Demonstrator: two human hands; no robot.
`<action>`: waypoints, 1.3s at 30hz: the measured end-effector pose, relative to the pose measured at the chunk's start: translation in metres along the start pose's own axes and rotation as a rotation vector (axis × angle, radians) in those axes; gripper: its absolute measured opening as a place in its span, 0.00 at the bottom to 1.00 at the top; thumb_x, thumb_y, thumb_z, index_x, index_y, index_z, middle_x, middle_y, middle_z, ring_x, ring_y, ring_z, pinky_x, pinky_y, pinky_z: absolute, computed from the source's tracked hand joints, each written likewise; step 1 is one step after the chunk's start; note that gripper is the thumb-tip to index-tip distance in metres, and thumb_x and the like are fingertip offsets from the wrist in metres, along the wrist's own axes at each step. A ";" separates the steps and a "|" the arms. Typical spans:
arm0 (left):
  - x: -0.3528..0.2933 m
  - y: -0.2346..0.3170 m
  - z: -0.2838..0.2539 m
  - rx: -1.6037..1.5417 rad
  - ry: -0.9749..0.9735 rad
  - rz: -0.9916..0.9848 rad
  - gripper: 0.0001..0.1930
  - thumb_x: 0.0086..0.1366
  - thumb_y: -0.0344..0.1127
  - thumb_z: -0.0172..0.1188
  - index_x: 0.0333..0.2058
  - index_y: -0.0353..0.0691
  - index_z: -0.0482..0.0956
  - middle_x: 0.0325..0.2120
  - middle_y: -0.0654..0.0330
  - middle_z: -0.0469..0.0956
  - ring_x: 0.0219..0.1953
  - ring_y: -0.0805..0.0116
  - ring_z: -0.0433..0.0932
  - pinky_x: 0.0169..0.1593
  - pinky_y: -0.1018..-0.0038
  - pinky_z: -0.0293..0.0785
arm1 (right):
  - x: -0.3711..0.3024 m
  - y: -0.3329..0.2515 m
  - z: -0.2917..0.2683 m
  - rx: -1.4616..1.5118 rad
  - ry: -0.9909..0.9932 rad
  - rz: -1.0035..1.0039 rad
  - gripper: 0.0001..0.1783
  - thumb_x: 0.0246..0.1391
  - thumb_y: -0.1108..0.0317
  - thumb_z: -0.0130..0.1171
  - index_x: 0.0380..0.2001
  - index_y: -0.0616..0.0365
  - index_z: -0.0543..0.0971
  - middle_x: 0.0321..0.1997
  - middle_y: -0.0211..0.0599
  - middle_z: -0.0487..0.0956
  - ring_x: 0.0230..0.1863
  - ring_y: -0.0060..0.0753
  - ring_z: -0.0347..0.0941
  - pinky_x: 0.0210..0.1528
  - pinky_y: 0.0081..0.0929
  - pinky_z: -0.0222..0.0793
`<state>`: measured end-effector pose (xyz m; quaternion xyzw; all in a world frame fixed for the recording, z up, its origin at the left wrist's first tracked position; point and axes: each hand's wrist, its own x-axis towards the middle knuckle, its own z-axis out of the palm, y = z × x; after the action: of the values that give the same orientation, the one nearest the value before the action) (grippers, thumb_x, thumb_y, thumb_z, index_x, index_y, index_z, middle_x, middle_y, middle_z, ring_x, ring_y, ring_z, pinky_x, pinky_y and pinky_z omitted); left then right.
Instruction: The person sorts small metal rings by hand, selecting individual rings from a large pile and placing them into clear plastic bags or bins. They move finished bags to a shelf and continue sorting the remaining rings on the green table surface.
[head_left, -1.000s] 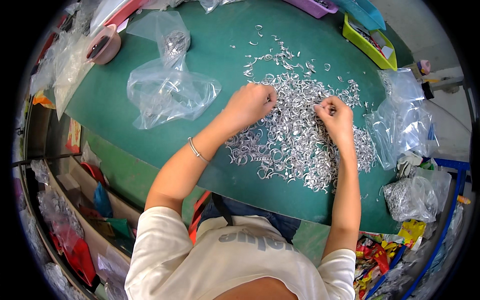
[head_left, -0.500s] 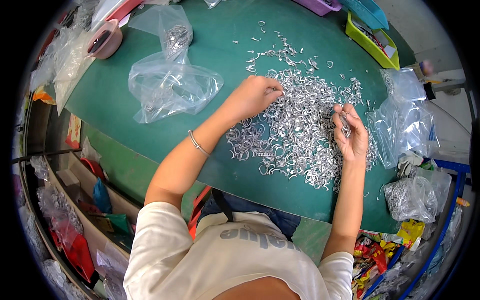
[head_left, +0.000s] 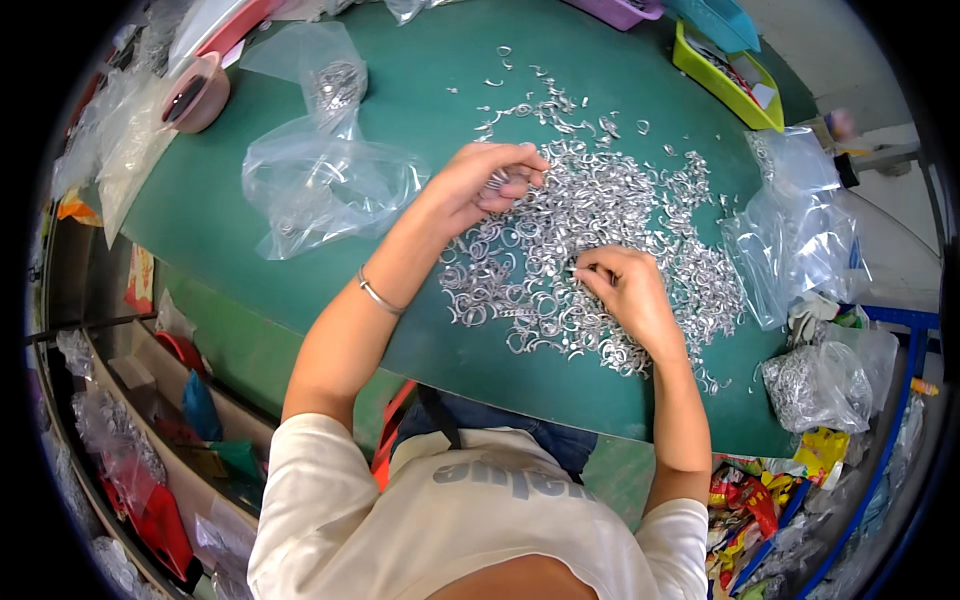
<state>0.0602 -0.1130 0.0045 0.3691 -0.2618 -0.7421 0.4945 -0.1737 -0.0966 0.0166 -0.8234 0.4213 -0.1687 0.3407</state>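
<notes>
A wide pile of loose silver rings [head_left: 590, 215] is spread over the green table. At its left edge my left hand [head_left: 485, 185] is turned partly palm up, fingers curled around a few silver rings [head_left: 497, 180]. My right hand [head_left: 632, 295] is lower in the pile, palm down, with thumb and fingertips pinched together on a small silver piece, apparently a ring. The right palm is hidden, so whatever else lies in it does not show. A metal bangle [head_left: 378, 290] circles my left wrist.
Clear plastic bags [head_left: 330, 180] with rings lie left of the pile, near a pink bowl [head_left: 205, 95]. A green bin [head_left: 730, 80] stands at the far right. Another bag of silver pieces [head_left: 820, 385] sits at the right edge, below clear plastic sheets [head_left: 790, 230].
My left hand has drawn back slightly and rolled its palm upward, showing rings inside. My right hand has turned palm down and moved left into the pile. The whole view shifted a little.
</notes>
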 end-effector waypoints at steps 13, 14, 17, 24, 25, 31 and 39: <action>0.004 -0.006 0.011 0.135 0.111 0.071 0.11 0.59 0.26 0.49 0.39 0.29 0.73 0.23 0.67 0.68 0.18 0.86 0.56 0.16 0.90 0.48 | -0.021 0.029 -0.019 0.459 0.210 0.276 0.03 0.48 0.72 0.57 0.26 0.61 0.77 0.19 0.21 0.69 0.18 0.12 0.60 0.21 0.13 0.55; 0.004 -0.005 0.012 0.070 0.083 0.078 0.10 0.59 0.27 0.49 0.39 0.28 0.73 0.22 0.68 0.68 0.18 0.86 0.57 0.17 0.91 0.47 | -0.022 0.035 -0.016 0.287 0.258 0.101 0.04 0.48 0.72 0.57 0.26 0.61 0.77 0.19 0.22 0.70 0.20 0.14 0.62 0.23 0.14 0.58; 0.002 -0.014 -0.002 0.728 0.202 0.297 0.14 0.54 0.35 0.60 0.37 0.33 0.75 0.16 0.67 0.68 0.17 0.80 0.62 0.19 0.81 0.57 | -0.016 0.013 -0.025 0.092 0.007 0.202 0.09 0.46 0.70 0.58 0.33 0.60 0.77 0.19 0.32 0.72 0.22 0.22 0.66 0.27 0.20 0.62; -0.002 -0.021 0.010 1.518 0.373 0.341 0.20 0.46 0.41 0.66 0.38 0.41 0.74 0.19 0.51 0.75 0.27 0.52 0.75 0.31 0.62 0.70 | 0.029 0.004 -0.009 -0.316 0.161 0.136 0.21 0.46 0.56 0.58 0.43 0.55 0.74 0.16 0.44 0.75 0.21 0.47 0.74 0.25 0.38 0.67; -0.003 -0.019 0.009 1.499 0.353 0.341 0.19 0.46 0.40 0.66 0.38 0.41 0.74 0.18 0.52 0.74 0.26 0.53 0.75 0.30 0.63 0.70 | 0.032 0.006 -0.005 -0.404 0.143 0.080 0.22 0.46 0.55 0.58 0.42 0.55 0.74 0.16 0.45 0.75 0.22 0.48 0.74 0.25 0.38 0.68; -0.005 -0.016 0.006 1.418 0.288 0.359 0.09 0.48 0.30 0.60 0.29 0.39 0.72 0.13 0.55 0.70 0.17 0.58 0.70 0.22 0.67 0.62 | 0.017 0.011 -0.010 -0.418 0.083 -0.005 0.12 0.44 0.61 0.60 0.32 0.54 0.75 0.17 0.45 0.75 0.23 0.48 0.73 0.24 0.39 0.68; -0.004 -0.024 0.011 1.489 0.349 0.398 0.09 0.50 0.31 0.60 0.31 0.41 0.74 0.15 0.53 0.72 0.22 0.53 0.73 0.26 0.64 0.67 | -0.017 0.014 -0.026 -0.203 0.066 -0.048 0.06 0.44 0.69 0.59 0.28 0.56 0.78 0.24 0.39 0.78 0.23 0.41 0.74 0.27 0.30 0.69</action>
<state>0.0398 -0.1002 -0.0059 0.6605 -0.6693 -0.2006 0.2747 -0.2060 -0.0994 0.0252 -0.8575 0.4275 -0.1601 0.2373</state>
